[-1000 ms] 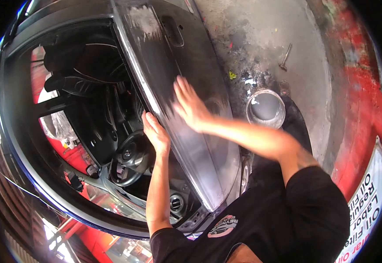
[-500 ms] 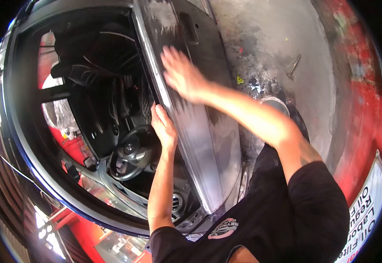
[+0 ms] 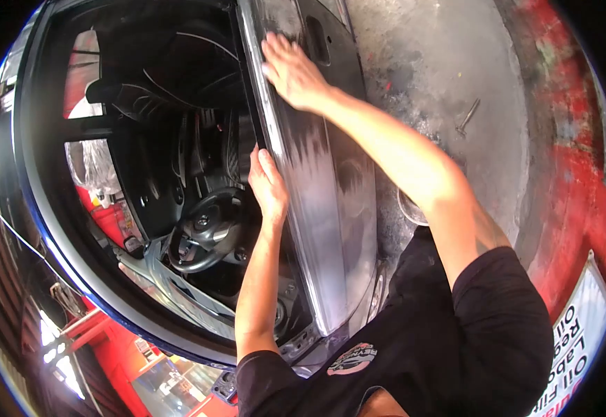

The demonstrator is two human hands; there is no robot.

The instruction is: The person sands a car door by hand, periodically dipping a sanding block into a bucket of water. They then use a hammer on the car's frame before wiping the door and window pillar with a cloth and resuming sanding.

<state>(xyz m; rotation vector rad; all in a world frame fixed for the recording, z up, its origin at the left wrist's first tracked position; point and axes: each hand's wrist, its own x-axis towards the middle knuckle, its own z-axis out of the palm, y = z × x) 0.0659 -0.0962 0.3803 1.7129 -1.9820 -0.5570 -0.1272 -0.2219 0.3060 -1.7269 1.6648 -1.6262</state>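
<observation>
A dark car door [image 3: 317, 208] with pale, dusty sanded patches stretches down the middle of the view. Flat on its outer surface, near the upper window edge, lies my right hand [image 3: 294, 73], fingers slightly spread and nothing visible in it. Lower down, my left hand [image 3: 269, 186] rests at the window sill on the cabin side, its fingers partly hidden over the edge. Whether those fingers grip the sill is not clear. Past the open window, the steering wheel [image 3: 207, 229] and dark seats show inside the car.
On the concrete floor [image 3: 449, 42] right of the door lies a small metal tool [image 3: 468, 117]. A round pale container [image 3: 410, 208] is partly hidden below my right forearm. The car's roof edge [image 3: 59, 260] curves along the left. A printed banner [image 3: 574, 333] hangs at the lower right.
My right hand has moved up along the door, toward the door handle recess. My left hand stays at the sill. The view has shifted slightly.
</observation>
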